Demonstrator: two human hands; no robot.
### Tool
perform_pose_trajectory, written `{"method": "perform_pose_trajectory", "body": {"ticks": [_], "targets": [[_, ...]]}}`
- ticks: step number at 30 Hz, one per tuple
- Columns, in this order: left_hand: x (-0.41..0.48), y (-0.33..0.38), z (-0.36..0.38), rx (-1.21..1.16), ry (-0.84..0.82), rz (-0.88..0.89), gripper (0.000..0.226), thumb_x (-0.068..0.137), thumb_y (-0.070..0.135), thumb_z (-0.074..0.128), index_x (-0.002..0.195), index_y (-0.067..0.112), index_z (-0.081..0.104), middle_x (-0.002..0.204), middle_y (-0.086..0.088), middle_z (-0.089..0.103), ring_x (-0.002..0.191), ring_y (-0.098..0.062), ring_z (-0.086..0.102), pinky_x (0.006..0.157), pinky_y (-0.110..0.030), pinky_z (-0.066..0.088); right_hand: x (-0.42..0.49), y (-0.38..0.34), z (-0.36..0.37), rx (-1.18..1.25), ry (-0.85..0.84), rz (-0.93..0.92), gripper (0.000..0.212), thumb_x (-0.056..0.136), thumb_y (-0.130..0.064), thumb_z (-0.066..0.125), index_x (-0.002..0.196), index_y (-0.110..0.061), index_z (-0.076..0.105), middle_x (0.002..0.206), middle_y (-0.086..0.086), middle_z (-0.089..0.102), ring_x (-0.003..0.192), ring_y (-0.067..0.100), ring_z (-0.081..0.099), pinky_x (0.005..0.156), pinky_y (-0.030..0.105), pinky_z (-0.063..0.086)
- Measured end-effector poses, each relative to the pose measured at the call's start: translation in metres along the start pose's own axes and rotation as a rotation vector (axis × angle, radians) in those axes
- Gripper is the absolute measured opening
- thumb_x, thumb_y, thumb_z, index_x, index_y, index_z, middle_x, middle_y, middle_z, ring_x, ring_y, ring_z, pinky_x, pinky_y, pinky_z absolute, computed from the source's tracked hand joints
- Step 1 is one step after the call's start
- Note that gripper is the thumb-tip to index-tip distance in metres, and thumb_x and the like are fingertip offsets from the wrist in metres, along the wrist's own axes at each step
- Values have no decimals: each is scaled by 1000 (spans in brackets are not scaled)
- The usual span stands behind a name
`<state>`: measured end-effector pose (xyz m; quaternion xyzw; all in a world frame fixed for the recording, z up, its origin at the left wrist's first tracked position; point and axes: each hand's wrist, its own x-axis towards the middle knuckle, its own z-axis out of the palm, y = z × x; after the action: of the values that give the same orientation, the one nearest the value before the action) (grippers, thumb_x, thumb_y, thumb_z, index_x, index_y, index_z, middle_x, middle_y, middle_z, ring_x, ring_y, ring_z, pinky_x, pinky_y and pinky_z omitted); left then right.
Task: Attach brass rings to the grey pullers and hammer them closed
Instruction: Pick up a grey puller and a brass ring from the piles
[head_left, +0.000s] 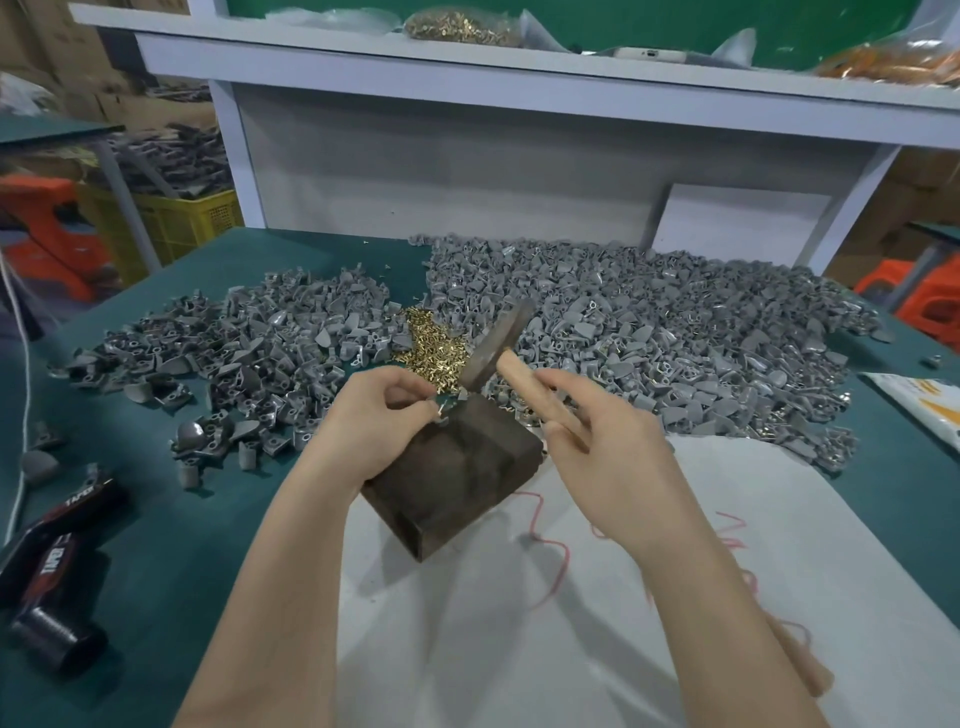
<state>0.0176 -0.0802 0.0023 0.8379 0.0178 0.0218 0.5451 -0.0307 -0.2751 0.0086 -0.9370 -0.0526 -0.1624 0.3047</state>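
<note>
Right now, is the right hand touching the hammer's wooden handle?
Touching. The head view shows the right hand curled round the hammer handle, with no gap between them.

Matt grey pullers (649, 332), glinting brass rings (431, 348), dull dark block (457, 467), smooth pale wooden hammer handle (524, 384), matt tabletop (182, 519)

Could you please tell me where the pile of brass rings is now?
In the head view, the pile of brass rings lies on the green table between the two heaps of grey pullers, just beyond the left hand and the dark block.
</note>
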Motion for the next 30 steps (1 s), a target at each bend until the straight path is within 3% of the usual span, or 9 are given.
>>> {"method": "perform_pose_trajectory", "body": {"ticks": [3, 9, 14, 17, 20, 22, 24, 26, 30], "targets": [[-1, 2, 0, -85, 8, 36, 17, 86, 6, 66, 86, 23, 65, 81, 4, 67, 77, -9, 60, 60, -11, 40, 9, 12, 6, 94, 21, 55, 36, 87, -18, 57, 117, -38, 59, 66, -21, 50, 63, -12, 50, 53, 3, 34], [-5, 5, 2, -131, -1, 147, 19, 86, 4, 65, 84, 22, 66, 87, 4, 66, 87, -9, 61, 84, -20, 46, 23, 29, 28, 226, -81, 231, 32, 90, -26, 57, 122, -27, 59, 68, -17, 46, 65, 15, 52, 64, 31, 45], [-3, 4, 6, -109, -38, 157, 19, 87, 5, 64, 86, 24, 65, 92, 3, 66, 89, -10, 62, 81, -20, 46, 23, 31, 28, -40, -108, 269, 22, 91, -33, 54, 110, -31, 65, 87, -5, 68, 58, 11, 53, 51, 23, 38], [-3, 6, 11, -100, -41, 183, 21, 86, 3, 64, 83, 24, 64, 90, 3, 65, 90, -10, 62, 81, -13, 45, 19, 25, 25, -177, -10, 178, 24, 93, -34, 53, 112, -29, 67, 102, -1, 65, 87, 18, 61, 72, 29, 48], [-4, 9, 15, -107, -39, 227, 21, 85, 2, 64, 83, 23, 63, 89, 2, 65, 95, -14, 62, 92, -24, 46, 24, 8, 20, -36, 138, -6, 29, 92, -35, 55, 118, -26, 64, 107, -1, 61, 98, 17, 56, 87, 31, 44], [-4, 10, 18, -130, -53, 261, 21, 85, 0, 64, 84, 21, 62, 91, 1, 66, 96, -16, 63, 95, -28, 47, 30, -10, 25, 92, -14, -72, 28, 90, -34, 59, 117, -28, 63, 100, -6, 65, 91, 11, 59, 85, 28, 46], [-3, 10, 19, -194, -35, 245, 19, 85, 0, 64, 89, 19, 61, 94, 1, 66, 96, -15, 63, 93, -28, 49, 42, -23, 32, 193, -159, -38, 15, 90, -27, 60, 103, -26, 67, 92, -3, 69, 86, 14, 63, 83, 34, 52], [-1, 9, 19, -317, 55, 175, 21, 86, 4, 64, 99, 19, 58, 99, 6, 64, 93, -7, 62, 86, -21, 49, 71, -24, 28, 259, -33, 59, 8, 91, -21, 59, 97, -23, 65, 95, -1, 69, 83, 15, 65, 79, 36, 55], [4, 5, 15, -437, 333, 45, 20, 91, 14, 57, 108, 24, 56, 100, 16, 56, 79, 14, 53, 58, -1, 39, 144, -14, -8, 217, 212, 421, 72, 91, -8, 57, 148, -32, 19, 146, 15, 35, 91, 19, 59, 74, 30, 53]]}}
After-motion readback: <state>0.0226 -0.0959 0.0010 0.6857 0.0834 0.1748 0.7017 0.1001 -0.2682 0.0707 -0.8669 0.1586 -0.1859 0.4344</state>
